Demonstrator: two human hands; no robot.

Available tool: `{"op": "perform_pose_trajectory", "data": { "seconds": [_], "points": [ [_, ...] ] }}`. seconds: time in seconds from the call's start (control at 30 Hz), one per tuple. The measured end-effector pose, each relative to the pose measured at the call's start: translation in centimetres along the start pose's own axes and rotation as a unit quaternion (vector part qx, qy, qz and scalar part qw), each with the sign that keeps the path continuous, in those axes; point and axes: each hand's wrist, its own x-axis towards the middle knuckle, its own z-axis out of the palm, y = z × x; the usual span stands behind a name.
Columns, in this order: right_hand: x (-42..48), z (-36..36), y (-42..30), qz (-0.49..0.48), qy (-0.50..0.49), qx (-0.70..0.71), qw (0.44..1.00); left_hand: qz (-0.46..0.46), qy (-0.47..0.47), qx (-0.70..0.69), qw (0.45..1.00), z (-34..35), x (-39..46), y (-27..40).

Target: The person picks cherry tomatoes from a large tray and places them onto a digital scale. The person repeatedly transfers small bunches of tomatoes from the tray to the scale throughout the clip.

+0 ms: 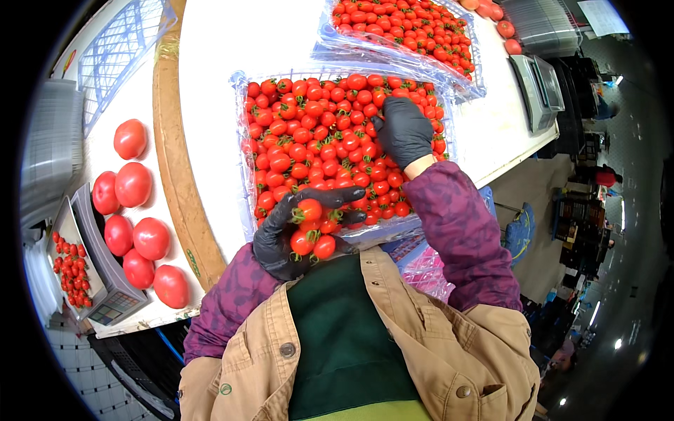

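A blue plastic crate point(240, 158) lined with clear film lies before me, full of red cherry tomatoes point(316, 134) with green calyxes. My left hand point(295, 231), in a black glove, is palm up at the crate's near edge and cups several cherry tomatoes point(310, 209); its fingers are partly spread. My right hand point(404, 130), also black-gloved, rests over the right part of the heap with its back to me and its fingers curled. Whether it grips a tomato is hidden.
Another crate point(326, 32) of cherry tomatoes stands beyond. Large tomatoes point(151, 238) lie left of a brown strip point(176, 158), near stacked clear plastic containers point(50, 147) and a box-like device point(113, 294). A scale point(534, 94) stands at the right table edge. Distant people are at far right.
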Motion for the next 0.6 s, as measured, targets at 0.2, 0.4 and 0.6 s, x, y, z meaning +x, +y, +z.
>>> {"op": "perform_pose_trajectory", "data": {
  "seconds": [0.2, 0.4, 0.6],
  "points": [
    [0.6, 0.8, 0.0, 0.062, -0.006, 0.066, 0.996, -0.019, 0.011, -0.018, 1.0, -0.5, 0.4, 0.2],
    [0.0, -0.9, 1.1, 0.094, -0.047, 0.252, 0.962, -0.009, 0.048, -0.025, 0.998, -0.1, 0.5, 0.1],
    [-2.1, -2.5, 0.4, -0.124, -0.064, 0.152, 0.978, -0.03, 0.065, -0.035, 0.997, -0.9, 0.6, -0.1]
  ]
}}
